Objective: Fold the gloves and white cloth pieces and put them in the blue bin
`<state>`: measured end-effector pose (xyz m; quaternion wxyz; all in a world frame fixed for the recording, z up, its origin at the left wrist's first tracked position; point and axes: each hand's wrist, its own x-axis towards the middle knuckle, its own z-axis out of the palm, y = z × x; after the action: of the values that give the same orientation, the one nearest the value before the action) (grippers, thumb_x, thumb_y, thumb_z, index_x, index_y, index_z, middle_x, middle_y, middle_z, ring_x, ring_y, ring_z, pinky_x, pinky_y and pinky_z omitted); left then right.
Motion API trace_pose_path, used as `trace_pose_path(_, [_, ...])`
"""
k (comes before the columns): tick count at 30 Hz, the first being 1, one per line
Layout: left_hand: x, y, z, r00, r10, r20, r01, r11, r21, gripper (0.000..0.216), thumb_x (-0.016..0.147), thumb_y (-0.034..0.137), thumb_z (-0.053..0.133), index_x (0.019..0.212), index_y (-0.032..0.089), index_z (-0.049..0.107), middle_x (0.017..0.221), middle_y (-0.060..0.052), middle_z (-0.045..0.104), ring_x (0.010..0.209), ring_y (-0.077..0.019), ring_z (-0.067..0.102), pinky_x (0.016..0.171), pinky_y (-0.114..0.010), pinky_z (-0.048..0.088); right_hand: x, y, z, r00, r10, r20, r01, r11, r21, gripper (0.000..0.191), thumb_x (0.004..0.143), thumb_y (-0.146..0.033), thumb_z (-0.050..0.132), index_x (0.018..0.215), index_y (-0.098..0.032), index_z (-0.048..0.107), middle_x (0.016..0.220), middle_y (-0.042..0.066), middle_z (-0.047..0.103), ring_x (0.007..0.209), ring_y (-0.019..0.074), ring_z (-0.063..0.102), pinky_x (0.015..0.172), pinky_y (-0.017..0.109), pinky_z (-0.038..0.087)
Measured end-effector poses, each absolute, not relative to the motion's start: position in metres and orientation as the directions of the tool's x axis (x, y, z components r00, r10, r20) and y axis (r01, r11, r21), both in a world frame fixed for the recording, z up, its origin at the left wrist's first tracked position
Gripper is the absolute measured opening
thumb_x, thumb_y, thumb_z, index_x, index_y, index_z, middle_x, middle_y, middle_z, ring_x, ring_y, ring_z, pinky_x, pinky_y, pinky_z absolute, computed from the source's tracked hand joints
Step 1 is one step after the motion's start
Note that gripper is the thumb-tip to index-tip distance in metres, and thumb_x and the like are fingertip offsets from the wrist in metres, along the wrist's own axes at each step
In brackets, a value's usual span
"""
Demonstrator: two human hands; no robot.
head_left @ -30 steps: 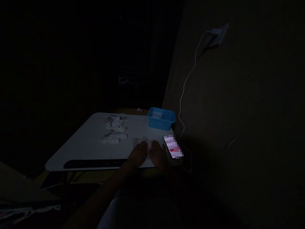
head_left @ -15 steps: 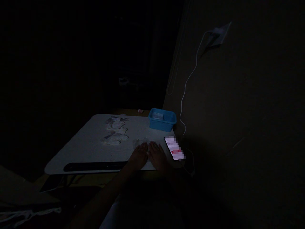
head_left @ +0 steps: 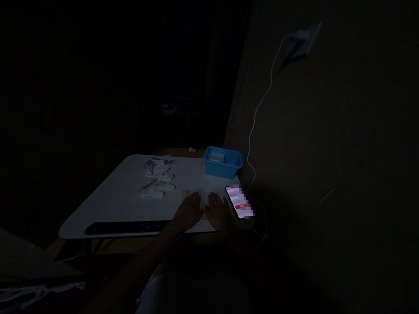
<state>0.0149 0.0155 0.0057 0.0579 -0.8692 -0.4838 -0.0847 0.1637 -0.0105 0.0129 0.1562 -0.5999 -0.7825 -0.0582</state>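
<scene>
My left hand (head_left: 190,211) lies flat, palm down, on a thin see-through sheet (head_left: 188,192) that looks like a plastic bag. Beside it my right hand (head_left: 216,212) also presses down flat, its fingers stretched forward, with a small gap between the two hands. The sheet lies on a white folding table (head_left: 111,192); most of it is hidden under the hands and its outline is hard to make out in the dark. Several pale flat pieces with clear wrapping (head_left: 159,179) lie left of my hands.
A blue plastic basket (head_left: 222,169) holding clear packets stands at the table's back right. A lit phone (head_left: 238,201) lies right of my right hand. A white cable (head_left: 253,124) hangs down the wall from a socket (head_left: 306,39). A dark slot (head_left: 127,227) runs along the front edge.
My hands have moved slightly apart, the left one leftward and the right one a little rightward, both still flat on the sheet. The view has shifted slightly.
</scene>
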Motion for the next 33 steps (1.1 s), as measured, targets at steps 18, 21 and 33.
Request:
trace_pose_path(18, [0.008, -0.004, 0.02, 0.547, 0.801, 0.244, 0.819, -0.572, 0.043, 0.048, 0.089, 0.03, 0.024, 0.129, 0.008, 0.036, 0.135, -0.014, 0.038, 0.125, -0.0206, 0.033, 0.101, -0.035, 0.028, 0.165, -0.006, 0.003, -0.249, 0.896, 0.367, 0.959, 0.282, -0.036, 0.05, 0.09, -0.039, 0.022, 0.129, -0.013, 0.039, 0.135, 0.011, 0.038, 0.126, 0.0221, 0.032, 0.102, 0.045, 0.022])
trace_pose_path(21, [0.017, -0.015, 0.011, 0.521, 0.823, 0.227, 0.844, -0.536, 0.007, 0.048, 0.089, 0.03, 0.022, 0.129, 0.008, 0.036, 0.136, -0.014, 0.036, 0.126, -0.0228, 0.03, 0.102, -0.039, 0.026, 0.169, -0.002, 0.0, -0.262, 0.9, 0.348, 0.957, 0.289, -0.026, 0.046, 0.091, -0.036, 0.022, 0.128, -0.015, 0.04, 0.135, 0.01, 0.037, 0.126, 0.0218, 0.032, 0.101, 0.045, 0.022])
trace_pose_path(33, [0.017, -0.019, 0.013, 0.515, 0.826, 0.23, 0.852, -0.522, -0.036, 0.045, 0.088, 0.028, 0.024, 0.124, 0.01, 0.044, 0.134, -0.012, 0.04, 0.126, -0.0224, 0.031, 0.102, -0.041, 0.024, 0.167, 0.003, 0.023, -0.583, 0.762, 0.281, 0.799, 0.6, 0.031, 0.041, 0.093, -0.029, 0.02, 0.127, -0.02, 0.04, 0.135, 0.006, 0.038, 0.128, 0.0161, 0.028, 0.104, 0.045, 0.018])
